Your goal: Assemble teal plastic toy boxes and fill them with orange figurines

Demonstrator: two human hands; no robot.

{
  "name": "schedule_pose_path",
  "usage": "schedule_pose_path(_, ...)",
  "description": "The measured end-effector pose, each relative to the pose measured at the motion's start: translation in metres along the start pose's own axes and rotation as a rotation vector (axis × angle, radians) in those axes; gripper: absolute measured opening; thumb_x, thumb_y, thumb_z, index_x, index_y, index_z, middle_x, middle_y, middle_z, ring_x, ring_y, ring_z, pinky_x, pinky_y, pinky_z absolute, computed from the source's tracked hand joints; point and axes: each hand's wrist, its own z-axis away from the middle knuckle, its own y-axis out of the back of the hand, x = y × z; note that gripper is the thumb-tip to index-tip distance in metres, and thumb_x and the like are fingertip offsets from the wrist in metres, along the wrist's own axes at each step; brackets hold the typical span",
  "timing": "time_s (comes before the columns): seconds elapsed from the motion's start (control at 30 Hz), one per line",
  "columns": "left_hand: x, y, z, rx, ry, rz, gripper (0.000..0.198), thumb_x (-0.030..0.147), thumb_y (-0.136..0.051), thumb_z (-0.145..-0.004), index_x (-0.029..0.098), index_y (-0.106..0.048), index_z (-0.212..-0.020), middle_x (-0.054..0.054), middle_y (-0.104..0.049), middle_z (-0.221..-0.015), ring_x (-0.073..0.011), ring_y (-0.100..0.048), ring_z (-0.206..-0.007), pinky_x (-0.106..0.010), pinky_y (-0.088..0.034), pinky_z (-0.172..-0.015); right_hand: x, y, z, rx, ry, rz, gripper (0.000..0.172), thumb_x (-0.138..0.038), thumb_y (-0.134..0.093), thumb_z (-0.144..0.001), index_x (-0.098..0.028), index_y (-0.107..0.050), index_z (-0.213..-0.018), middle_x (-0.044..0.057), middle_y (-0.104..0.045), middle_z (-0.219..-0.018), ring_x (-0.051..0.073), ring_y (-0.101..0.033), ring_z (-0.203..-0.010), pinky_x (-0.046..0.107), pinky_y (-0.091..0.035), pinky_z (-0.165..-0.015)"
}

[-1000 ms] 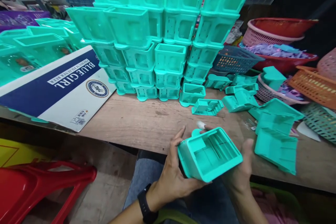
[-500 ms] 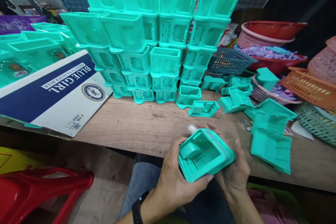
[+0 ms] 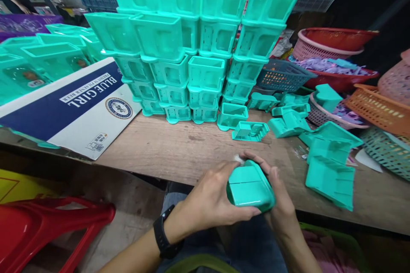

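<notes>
A turquoise plastic box (image 3: pixel 251 187) is held between both hands above the front edge of the table, its seamed side facing up and left. My left hand (image 3: pixel 218 196) wraps it from the left, thumb along the lower side. On the right, my right hand (image 3: pixel 278 200) cups the box, with fingers reaching behind its far end. A small white tip (image 3: pixel 238 159) shows by the fingers at the far side; what it belongs to is hidden. Just beyond the hands, a turquoise box part (image 3: pixel 250 131) lies open side up on the table.
Tall stacks of turquoise boxes (image 3: pixel 206 74) stand at the back. Loose turquoise shells (image 3: pixel 331 175) lie at the right, near baskets (image 3: pixel 283 76) of parts. A beer carton panel (image 3: pixel 80 102) leans at the left; a red stool (image 3: pixel 64 226) stands below.
The box has been turned in the hands: its open inside faced me before, and now a closed, seamed side shows. My left hand has rolled over it. The view has shifted slightly.
</notes>
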Motion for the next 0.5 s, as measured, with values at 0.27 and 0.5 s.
schedule_pose_path(0.27,-0.010,-0.004,-0.001,0.008,-0.072,-0.076,0.075,0.034,-0.092,-0.067,0.016,-0.064,-0.134,-0.011,-0.075,-0.114,-0.0326,-0.074,-0.102,-0.041,-0.059,-0.089,-0.006,-0.009,-0.003,0.089,0.188,0.217,0.049,-0.057,-0.039,-0.106,-0.024,-0.073,-0.094,0.008,-0.076,-0.110,0.026,-0.069,-0.109,0.040,-0.054,-0.093)
schedule_pose_path(0.5,-0.015,-0.018,0.003,0.169,-0.094,-0.084,0.072,0.030,-0.088,-0.066,0.019,-0.064,-0.133,-0.009,-0.076,-0.119,-0.0309,-0.075,-0.100,-0.043,-0.060,-0.095,-0.004,-0.009,-0.009,0.086,0.144,0.213,0.058,-0.060,-0.031,-0.106,-0.024,-0.073,-0.089,0.009,-0.076,-0.108,0.027,-0.068,-0.112,0.041,-0.054,-0.096)
